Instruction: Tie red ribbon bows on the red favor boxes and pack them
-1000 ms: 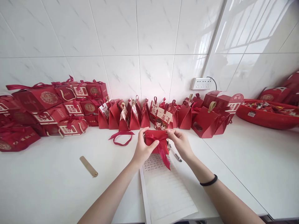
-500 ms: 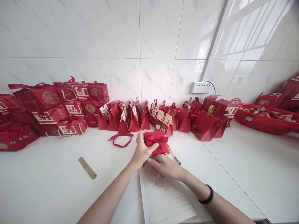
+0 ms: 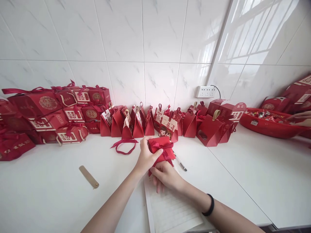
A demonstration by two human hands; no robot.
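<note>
Red box (image 3: 156, 143) partly behind left hand (image 3: 147, 158)

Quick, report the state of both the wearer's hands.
Left hand: closed on the ribbon-tied red box.
Right hand: curled by the box's near edge; grip cannot be told.

A small bright-red cardboard box (image 3: 156, 142) with flat, smooth panels is held up off the white tabletop, tilted, one broad face turned up toward the viewer. A glossy deep-crimson satin ribbon (image 3: 168, 146) crosses that face and is gathered in a bow, the left hand's (image 3: 146, 158) thumb pressing beside it. The box's underside is hidden behind the right hand (image 3: 167, 174), near its lower edge.
</note>
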